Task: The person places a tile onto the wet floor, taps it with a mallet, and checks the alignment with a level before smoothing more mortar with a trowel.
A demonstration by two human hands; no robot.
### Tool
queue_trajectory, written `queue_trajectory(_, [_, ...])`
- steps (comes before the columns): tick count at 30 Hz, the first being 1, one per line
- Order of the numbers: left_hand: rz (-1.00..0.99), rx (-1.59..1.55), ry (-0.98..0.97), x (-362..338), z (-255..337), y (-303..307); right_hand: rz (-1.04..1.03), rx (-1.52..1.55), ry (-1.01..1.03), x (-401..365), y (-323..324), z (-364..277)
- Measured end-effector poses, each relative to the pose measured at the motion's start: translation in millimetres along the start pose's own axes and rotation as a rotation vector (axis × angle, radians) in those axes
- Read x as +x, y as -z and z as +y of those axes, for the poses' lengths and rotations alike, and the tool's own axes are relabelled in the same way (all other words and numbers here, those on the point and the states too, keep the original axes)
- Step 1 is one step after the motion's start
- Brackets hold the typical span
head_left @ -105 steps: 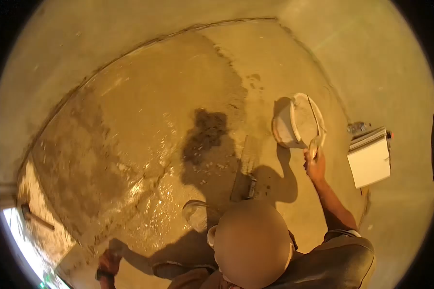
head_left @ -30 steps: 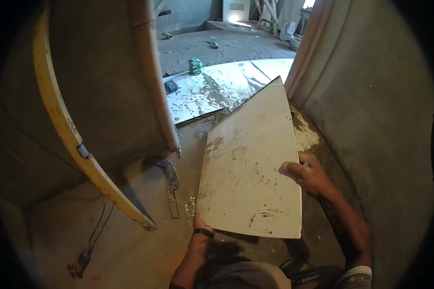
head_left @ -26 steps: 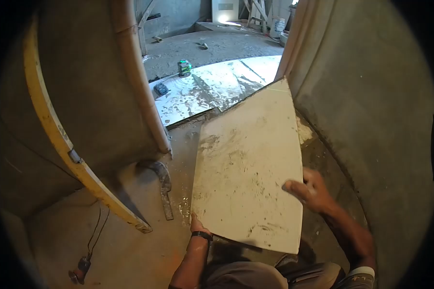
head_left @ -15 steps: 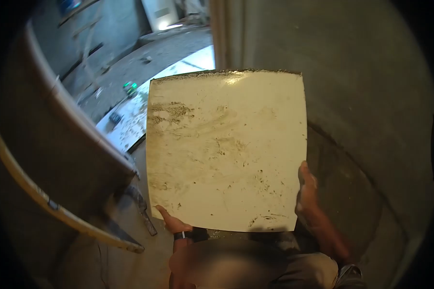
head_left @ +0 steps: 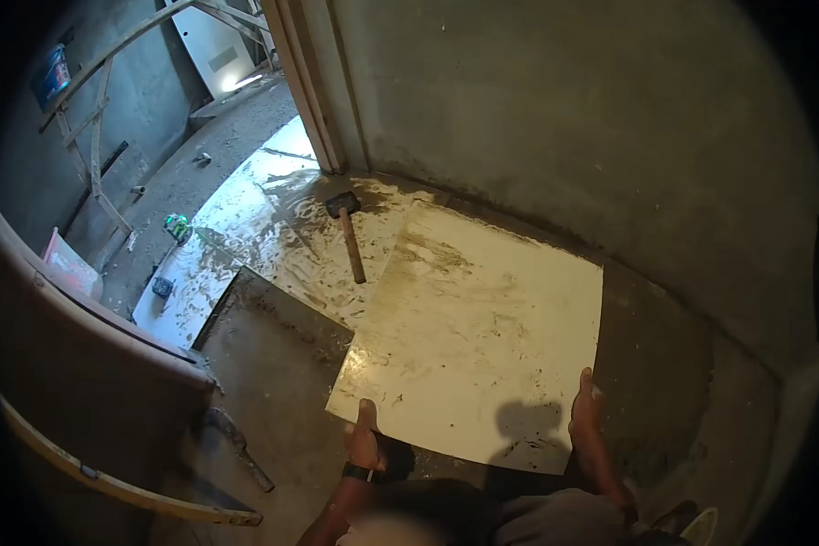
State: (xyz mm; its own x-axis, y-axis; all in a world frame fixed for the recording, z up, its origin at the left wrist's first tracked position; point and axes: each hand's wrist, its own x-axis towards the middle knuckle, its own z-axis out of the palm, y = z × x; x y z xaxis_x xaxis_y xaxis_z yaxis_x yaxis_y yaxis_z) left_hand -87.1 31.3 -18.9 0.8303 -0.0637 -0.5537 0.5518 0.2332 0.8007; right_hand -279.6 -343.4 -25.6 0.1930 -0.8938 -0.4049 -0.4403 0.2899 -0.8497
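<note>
I hold a large square cream floor tile (head_left: 482,337), smeared with mud and cement, low over the floor. My left hand (head_left: 364,443) grips its near left edge, thumb on the upper face and a band around the wrist. On the right edge, near the close corner, my right hand (head_left: 587,414) has its thumb on top; its other fingers are hidden beneath. The tile's far left part overlaps muddy laid tiles (head_left: 287,246) in this view. A rubber mallet (head_left: 344,207) with a wooden handle lies on those tiles, just left of the held one.
A hammer-like tool (head_left: 241,450) lies on the floor at lower left, near a long yellowish bar (head_left: 109,487). A green-lit device (head_left: 177,227) and a small dark object (head_left: 162,288) sit by the laid tiles. Bare wall (head_left: 555,109) rises beyond; a wooden trestle (head_left: 96,173) stands farther off.
The tile has gone down and turned clockwise, from raised in front of me to low over the floor. My view has swung right, and the mallet now shows.
</note>
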Motion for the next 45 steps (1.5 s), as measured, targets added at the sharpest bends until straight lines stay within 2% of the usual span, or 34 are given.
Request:
queue_trajectory(1, [-0.068,-0.091,-0.055,5,-8,-8,0.005,-0.005,0.001,7,2,5])
queue_trajectory(2, [-0.057,-0.129,0.059,-2,8,-29,0.092,0.045,0.089,14,0,10])
queue_trajectory(3, [-0.061,-0.128,0.063,5,9,-41,0.179,0.094,0.176,22,-3,14])
queue_trajectory(4, [-0.126,-0.139,0.046,11,7,-50,0.184,0.091,0.174,31,-3,16])
queue_trajectory(5, [-0.199,-0.156,0.037,18,5,-50,0.212,0.058,0.154,31,1,19])
queue_trajectory(10, [-0.196,-0.005,0.113,58,12,-76,0.200,0.022,0.022,44,-6,-3])
queue_trajectory(11, [-0.186,-0.020,0.124,60,16,-82,0.196,0.004,0.029,55,-8,-1])
queue_trajectory(13, [-0.295,-0.143,0.164,64,24,-91,0.245,0.034,-0.033,69,-15,5])
queue_trajectory(14, [-0.227,-0.127,0.172,68,25,-98,0.271,0.038,-0.061,78,-19,4])
queue_trajectory(17, [-0.266,-0.067,0.193,76,37,-110,0.226,0.041,0.000,96,-28,1])
queue_trajectory(18, [-0.294,-0.023,-0.058,96,16,-103,0.230,0.034,0.003,99,-30,-6])
queue_trajectory(20, [-0.271,0.016,-0.029,117,2,-97,0.189,-0.091,-0.128,101,-34,-19])
queue_trajectory(21, [-0.238,0.066,-0.008,120,2,-100,0.196,-0.091,-0.123,100,-37,-22])
queue_trajectory(22, [-0.254,-0.073,-0.086,120,-1,-105,0.201,-0.042,-0.100,97,-41,-25])
queue_trajectory(26, [-0.212,-0.013,0.007,125,4,-101,0.154,0.011,-0.127,110,-39,-15])
queue_trajectory(28, [-0.218,0.004,-0.027,113,13,-109,0.105,-0.023,-0.158,109,-41,-19])
queue_trajectory(30, [-0.220,0.021,-0.062,107,19,-110,0.185,0.011,-0.031,101,-45,-25])
queue_trajectory(33, [-0.207,0.124,-0.040,106,24,-111,0.214,0.026,-0.041,108,-46,-19])
queue_trajectory(41, [-0.189,-0.107,-0.006,119,3,-111,0.189,-0.016,-0.060,104,-42,-27])
queue_trajectory(44, [-0.191,-0.120,0.022,117,6,-110,0.201,0.018,0.010,107,-46,-21])
queue_trajectory(45, [-0.184,-0.121,0.025,118,4,-109,0.269,0.045,0.033,109,-49,-19])
